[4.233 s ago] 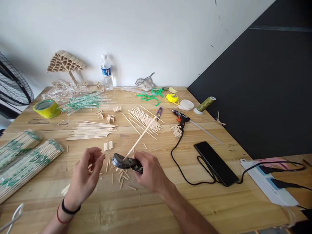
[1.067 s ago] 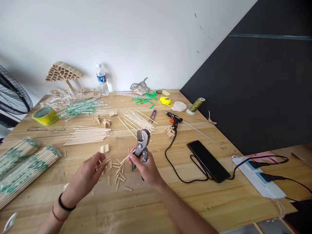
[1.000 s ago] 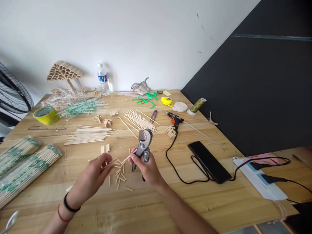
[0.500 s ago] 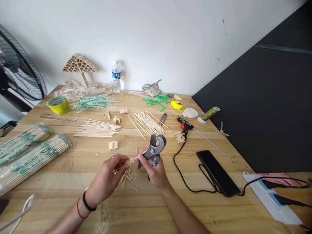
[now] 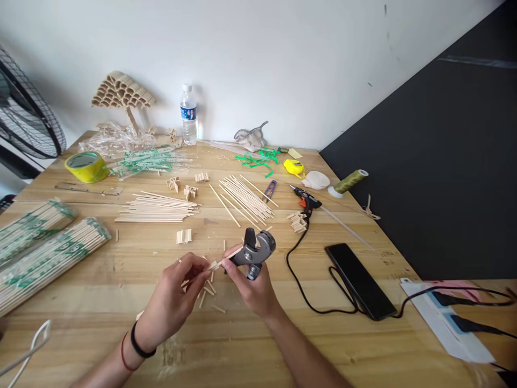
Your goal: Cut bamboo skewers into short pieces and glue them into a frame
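Lower centre of frame: right hand (image 5: 252,283) grips a grey cutter (image 5: 256,251), raised above the desk (image 5: 363,345). Left hand (image 5: 173,296) pinches a short stick (image 5: 220,263) beside the cutter. Cut stick pieces (image 5: 208,291) lie beneath both hands.

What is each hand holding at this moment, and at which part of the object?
The right hand holds the grey cutter by its handles, head up. The left hand pinches one end of a short wooden stick, whose other end meets the right hand's fingers.
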`<state>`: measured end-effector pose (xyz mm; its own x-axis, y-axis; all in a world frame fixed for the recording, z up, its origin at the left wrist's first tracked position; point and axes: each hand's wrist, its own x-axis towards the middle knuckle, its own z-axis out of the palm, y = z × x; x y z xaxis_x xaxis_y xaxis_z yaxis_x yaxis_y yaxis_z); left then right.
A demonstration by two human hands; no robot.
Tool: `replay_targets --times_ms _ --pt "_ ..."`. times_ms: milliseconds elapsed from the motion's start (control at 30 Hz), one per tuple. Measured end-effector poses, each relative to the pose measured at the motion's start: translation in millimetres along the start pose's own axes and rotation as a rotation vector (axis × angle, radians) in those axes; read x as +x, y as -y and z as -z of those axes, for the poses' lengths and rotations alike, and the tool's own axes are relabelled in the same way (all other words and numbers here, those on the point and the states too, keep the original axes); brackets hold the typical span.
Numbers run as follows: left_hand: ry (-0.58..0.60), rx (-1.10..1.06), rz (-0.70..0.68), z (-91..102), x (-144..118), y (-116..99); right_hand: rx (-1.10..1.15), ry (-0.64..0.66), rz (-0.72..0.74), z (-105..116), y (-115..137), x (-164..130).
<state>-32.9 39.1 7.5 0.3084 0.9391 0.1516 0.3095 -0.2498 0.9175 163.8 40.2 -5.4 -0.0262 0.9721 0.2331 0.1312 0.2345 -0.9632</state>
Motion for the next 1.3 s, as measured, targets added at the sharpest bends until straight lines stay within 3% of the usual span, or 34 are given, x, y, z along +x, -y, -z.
replay_targets --times_ms 200,300,500,800,1300 --pt "-0.168 -0.001 -0.027 15.2 4.5 -4.6 -0.406 0.024 0.247 27.4 -2.7 11.7" --pt "-0.208 -0.039 -0.050 19.7 3.4 -4.9 -0.530 0.049 0.273 33.3 -3.1 15.3" --pt "-0.098 -0.053 -0.121 14.4 -5.3 -7.0 -0.480 0.128 0.281 18.4 -2.1 9.0" --pt "-0.061 -0.034 -0.201 11.2 -6.9 -7.6 -0.498 0.153 0.339 13.1 -7.2 7.0" --pt "-0.099 -0.049 -0.193 9.8 -6.6 -7.4 -0.552 0.128 0.311 3.9 -9.7 3.1"
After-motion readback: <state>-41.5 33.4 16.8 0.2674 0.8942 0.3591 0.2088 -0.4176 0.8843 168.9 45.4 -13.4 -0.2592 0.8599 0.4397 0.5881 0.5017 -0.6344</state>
